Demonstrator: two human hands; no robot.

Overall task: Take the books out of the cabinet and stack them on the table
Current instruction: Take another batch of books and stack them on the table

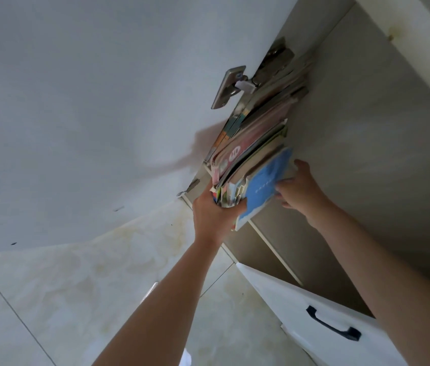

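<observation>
the books (256, 143) sit in the cabinet (367, 128), left hand (215, 212) gripping their near ends, right hand (299, 187) loosely open against the blue book (266, 186) beside it.

The cabinet (367, 154) carries a row of books (258, 133) packed together, running from the blue book (264, 186) at five o'clock up toward one o'clock.

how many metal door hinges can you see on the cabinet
2. One hinge sits at the top of the cabinet opening, above the row of books. The second hinge is lower, just left of the left hand. Others may be out of view.
</observation>
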